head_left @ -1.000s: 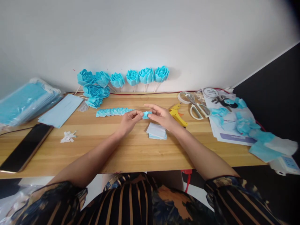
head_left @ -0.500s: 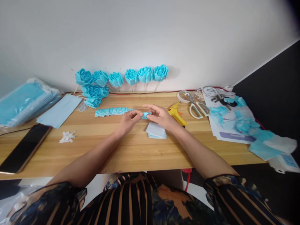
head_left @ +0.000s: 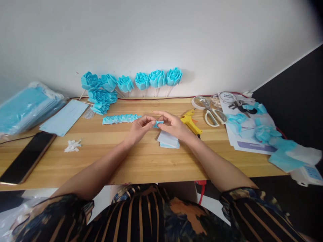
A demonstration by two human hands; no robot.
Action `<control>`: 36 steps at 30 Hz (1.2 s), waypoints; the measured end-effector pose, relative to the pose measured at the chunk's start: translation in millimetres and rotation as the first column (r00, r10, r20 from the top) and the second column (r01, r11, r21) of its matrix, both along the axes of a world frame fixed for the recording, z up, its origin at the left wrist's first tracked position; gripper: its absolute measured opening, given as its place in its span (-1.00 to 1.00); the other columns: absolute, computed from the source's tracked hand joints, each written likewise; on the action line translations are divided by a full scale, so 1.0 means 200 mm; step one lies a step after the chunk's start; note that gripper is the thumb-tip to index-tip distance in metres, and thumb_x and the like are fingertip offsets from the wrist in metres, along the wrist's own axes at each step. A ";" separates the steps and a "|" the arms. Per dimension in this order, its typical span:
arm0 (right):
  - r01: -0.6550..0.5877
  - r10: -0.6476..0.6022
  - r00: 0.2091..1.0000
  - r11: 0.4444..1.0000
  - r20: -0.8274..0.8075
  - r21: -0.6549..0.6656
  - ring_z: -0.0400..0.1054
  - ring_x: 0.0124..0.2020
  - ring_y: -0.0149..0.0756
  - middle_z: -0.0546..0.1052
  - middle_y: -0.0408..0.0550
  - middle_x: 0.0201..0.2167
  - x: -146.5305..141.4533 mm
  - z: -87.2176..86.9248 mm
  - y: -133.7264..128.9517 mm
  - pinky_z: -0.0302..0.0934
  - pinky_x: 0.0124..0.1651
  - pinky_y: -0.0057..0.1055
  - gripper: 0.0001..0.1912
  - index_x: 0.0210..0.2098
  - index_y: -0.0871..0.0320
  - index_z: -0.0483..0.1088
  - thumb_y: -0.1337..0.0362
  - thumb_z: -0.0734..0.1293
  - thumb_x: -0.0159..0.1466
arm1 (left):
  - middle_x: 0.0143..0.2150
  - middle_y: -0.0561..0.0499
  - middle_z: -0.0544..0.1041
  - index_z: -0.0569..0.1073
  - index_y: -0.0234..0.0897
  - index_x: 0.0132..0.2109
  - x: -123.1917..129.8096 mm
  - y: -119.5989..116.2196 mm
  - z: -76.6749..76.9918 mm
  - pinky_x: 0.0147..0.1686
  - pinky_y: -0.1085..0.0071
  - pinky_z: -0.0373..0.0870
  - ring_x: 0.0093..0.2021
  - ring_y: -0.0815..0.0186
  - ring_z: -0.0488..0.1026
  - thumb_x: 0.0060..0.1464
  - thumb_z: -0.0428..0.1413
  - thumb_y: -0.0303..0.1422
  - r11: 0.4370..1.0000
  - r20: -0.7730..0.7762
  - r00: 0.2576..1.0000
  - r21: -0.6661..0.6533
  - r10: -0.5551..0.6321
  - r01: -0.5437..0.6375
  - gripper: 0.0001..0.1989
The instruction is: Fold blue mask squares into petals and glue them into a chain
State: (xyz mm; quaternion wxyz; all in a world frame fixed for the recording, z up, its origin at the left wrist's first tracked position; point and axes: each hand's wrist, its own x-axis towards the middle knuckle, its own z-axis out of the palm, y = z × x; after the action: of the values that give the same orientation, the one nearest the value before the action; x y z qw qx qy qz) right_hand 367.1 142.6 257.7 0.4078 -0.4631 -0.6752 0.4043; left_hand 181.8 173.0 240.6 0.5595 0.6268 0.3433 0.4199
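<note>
Between my hands is a small folded piece of blue fabric, pinched at both ends. My left hand grips its left end between thumb and fingers. My right hand holds the right end with the thumb, its index finger stretched out above. Just below my right hand lies a stack of cut blue and white fabric pieces. A row of folded blue petals stretches leftward from my left hand. Right of my right hand rests a yellow glue gun.
Blue fabric flowers on sticks lean along the wall. At right are scissors, a tape roll and papers under blue scraps. At left lie a phone, white strips, a blue sheet and bagged blue masks.
The blue piece looks slightly more folded between my fingertips. Both hands stay in almost the same place, and the whole view has shifted a little.
</note>
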 end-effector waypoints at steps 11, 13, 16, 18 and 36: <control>-0.047 0.047 0.998 0.999 -0.047 -0.001 0.37 -0.32 -0.36 0.47 -0.15 -0.33 -0.02 -0.02 -0.01 0.28 -0.17 -0.35 -0.55 0.13 0.08 0.37 0.25 0.31 0.25 | -0.48 0.09 0.39 0.46 -0.31 -0.42 -0.01 -0.01 0.03 -0.34 0.46 0.24 -0.43 0.42 0.27 0.01 0.25 -0.06 0.999 0.004 0.999 -0.027 -0.043 0.044 -0.63; -0.047 0.047 0.997 0.999 -0.056 0.000 0.36 -0.32 -0.35 0.47 -0.15 -0.33 -0.02 -0.02 -0.01 0.27 -0.17 -0.34 -0.54 0.13 0.08 0.37 0.27 0.32 0.23 | -0.49 0.09 0.38 0.45 -0.31 -0.42 -0.01 -0.01 0.02 -0.34 0.45 0.24 -0.43 0.42 0.27 0.02 0.24 -0.04 0.999 0.008 0.999 -0.017 -0.038 0.038 -0.61; -0.005 0.004 0.994 1.000 -0.112 -0.007 0.35 -0.31 -0.34 0.46 -0.16 -0.35 -0.02 -0.02 0.00 0.26 -0.18 -0.35 -0.53 0.14 0.09 0.36 0.26 0.32 0.23 | -0.47 0.06 0.41 0.46 -0.31 -0.37 -0.01 -0.01 0.01 -0.29 0.43 0.28 -0.40 0.39 0.32 0.14 0.13 -0.01 1.000 0.026 0.999 0.009 -0.020 0.020 -0.59; 0.057 -0.058 0.984 0.998 -0.166 -0.016 0.34 -0.31 -0.34 0.45 -0.16 -0.35 -0.02 -0.02 0.00 0.24 -0.19 -0.36 -0.53 0.15 0.09 0.35 0.24 0.31 0.24 | -0.43 0.03 0.44 0.47 -0.31 -0.31 -0.01 -0.02 0.01 -0.27 0.42 0.30 -0.37 0.38 0.35 0.20 0.07 -0.02 1.000 0.045 0.999 0.008 -0.022 0.021 -0.59; 0.083 -0.088 0.976 0.996 -0.198 -0.030 0.18 -0.41 -0.37 0.30 -0.21 -0.46 -0.03 -0.01 -0.02 0.10 -0.32 -0.38 -0.59 0.11 0.06 0.38 0.23 0.28 0.28 | -0.47 0.08 0.40 0.42 -0.31 -0.38 0.01 -0.03 0.01 -0.31 0.43 0.26 -0.43 0.42 0.29 0.03 0.25 -0.09 0.985 0.071 0.989 -0.107 -0.128 0.135 -0.65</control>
State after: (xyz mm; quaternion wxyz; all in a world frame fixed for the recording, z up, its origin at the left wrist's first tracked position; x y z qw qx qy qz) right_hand 360.9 139.0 254.8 0.4854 -0.4532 -0.6060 0.4379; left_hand 183.2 167.6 242.2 0.6309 0.6020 0.3061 0.3819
